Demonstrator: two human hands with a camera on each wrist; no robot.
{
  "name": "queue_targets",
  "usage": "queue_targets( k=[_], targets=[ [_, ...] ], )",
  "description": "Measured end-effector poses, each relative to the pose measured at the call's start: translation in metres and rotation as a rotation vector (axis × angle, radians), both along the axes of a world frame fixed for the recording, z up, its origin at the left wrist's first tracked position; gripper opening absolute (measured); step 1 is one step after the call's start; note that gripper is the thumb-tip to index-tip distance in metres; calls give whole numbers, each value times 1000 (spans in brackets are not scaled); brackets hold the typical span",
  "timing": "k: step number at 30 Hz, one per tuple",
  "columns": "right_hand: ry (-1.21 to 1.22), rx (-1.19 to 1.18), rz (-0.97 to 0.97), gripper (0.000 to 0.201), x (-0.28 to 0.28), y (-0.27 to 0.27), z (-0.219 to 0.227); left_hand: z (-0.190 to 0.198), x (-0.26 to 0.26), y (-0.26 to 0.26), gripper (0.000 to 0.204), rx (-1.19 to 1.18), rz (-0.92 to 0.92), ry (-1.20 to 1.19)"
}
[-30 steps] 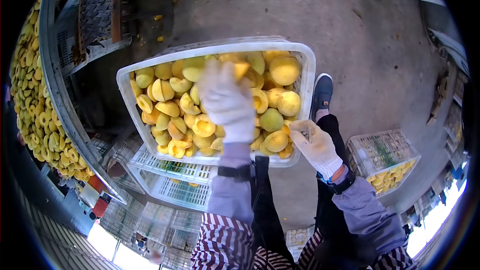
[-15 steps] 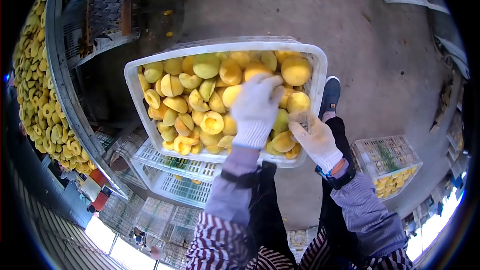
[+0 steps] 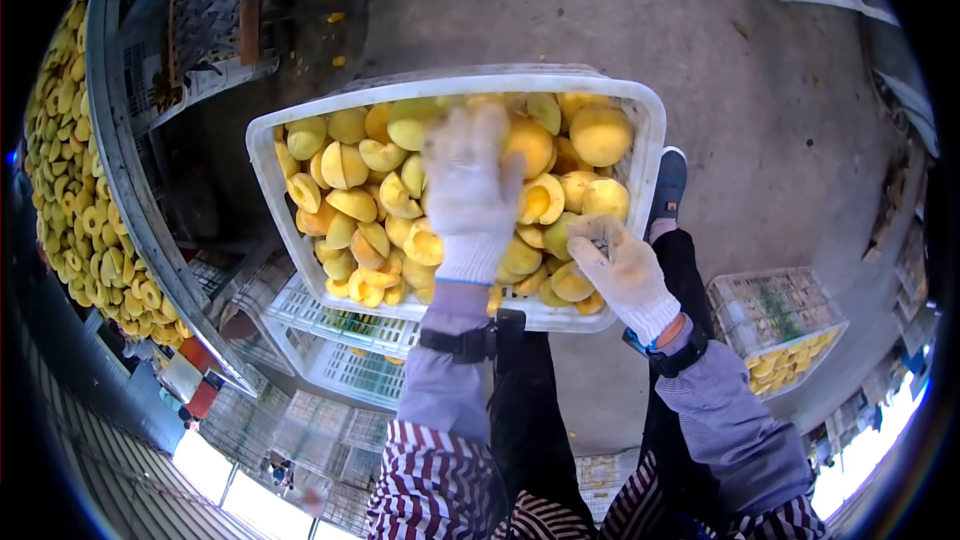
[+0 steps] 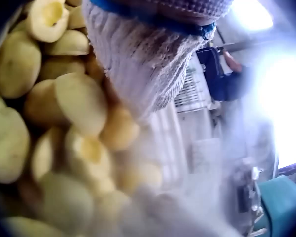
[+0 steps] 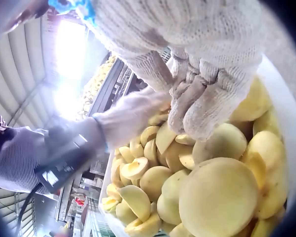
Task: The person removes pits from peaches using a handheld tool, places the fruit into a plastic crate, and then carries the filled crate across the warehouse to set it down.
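Observation:
A white plastic crate is filled with yellow and greenish peach halves, some showing the hollow of the pit. Over the middle of the fruit, my left hand in a white knit glove reaches toward the far side. Motion blurs its fingers, but the thumb stands apart from them and no fruit shows in its grasp. My right hand, gloved too, hovers at the crate's near right corner. Its fingers hang loosely curled above the peaches in the right wrist view, with nothing seen between them and the thumb.
At the left, a metal-edged table bears a large heap of peach halves. Another crate with fruit stands on the floor at the right. More white crates lie below the full one. A shoe is beside it.
My left hand swung toward the right hand half a second ago, then back left and away over the fruit. The right hand has stayed near the same corner.

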State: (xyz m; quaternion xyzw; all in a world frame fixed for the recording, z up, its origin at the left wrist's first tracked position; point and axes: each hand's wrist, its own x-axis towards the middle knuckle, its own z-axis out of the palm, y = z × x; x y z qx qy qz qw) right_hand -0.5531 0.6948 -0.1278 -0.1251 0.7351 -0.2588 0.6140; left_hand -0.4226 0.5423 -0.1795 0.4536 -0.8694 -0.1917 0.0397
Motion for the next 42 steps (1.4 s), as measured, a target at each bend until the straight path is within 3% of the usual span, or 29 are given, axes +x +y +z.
queue_targets(
  k=[4, 7, 9, 11, 14, 17, 21, 24, 27, 28, 31, 32, 35, 36, 37, 39, 42],
  targets=[
    [8, 0, 45, 30, -12, -16, 11, -3, -3, 12, 59, -77, 106, -13],
    [45, -9, 199, 30, -9, -15, 0, -22, -8, 24, 62, -184, 59, 5],
    [94, -11, 263, 30, -3, -9, -11, -28, -16, 20, 66, -66, 81, -2],
    [111, -28, 268, 29, 12, -6, -17, -22, -2, 22, 67, 13, 68, -11],
    [94, -26, 241, 28, 16, -13, -13, -17, 2, 14, 66, -10, 52, 179],
    [83, -39, 225, 29, 11, -14, -4, 30, 31, 23, 58, 137, 151, 264],
    [88, 49, 173, 32, 7, -7, -2, 45, 128, 100, 49, 174, 650, 135],
    [113, 66, 152, 32, 15, 3, -7, 55, 154, 124, 51, 291, 956, 140],
    [11, 58, 21, 29, 21, 6, -3, 49, 155, 83, 53, -45, 790, -35],
    [14, 49, 14, 27, 22, 8, -4, 43, 153, 60, 61, 85, 804, 30],
    [19, 30, 17, 27, 25, 11, -10, 22, 154, 26, 72, 171, 685, -314],
    [-4, 34, 8, 26, 25, 9, -8, 20, 158, 22, 70, 226, 712, -292],
    [-26, -9, 4, 25, 32, 7, -4, 20, 178, 26, 58, 365, 842, 112],
    [6, -65, 24, 25, 37, 12, -10, 10, 195, 33, 50, 426, 983, 236],
    [41, -118, 45, 24, 39, 10, -10, 15, 199, 31, 48, 302, 923, 92],
    [-38, -58, 17, 23, 41, 1, -2, 28, 204, 34, 45, 278, 861, 172],
    [-96, -83, -26, 24, 48, 2, -4, 66, 145, 35, 43, 208, 785, 251]
  ],
)
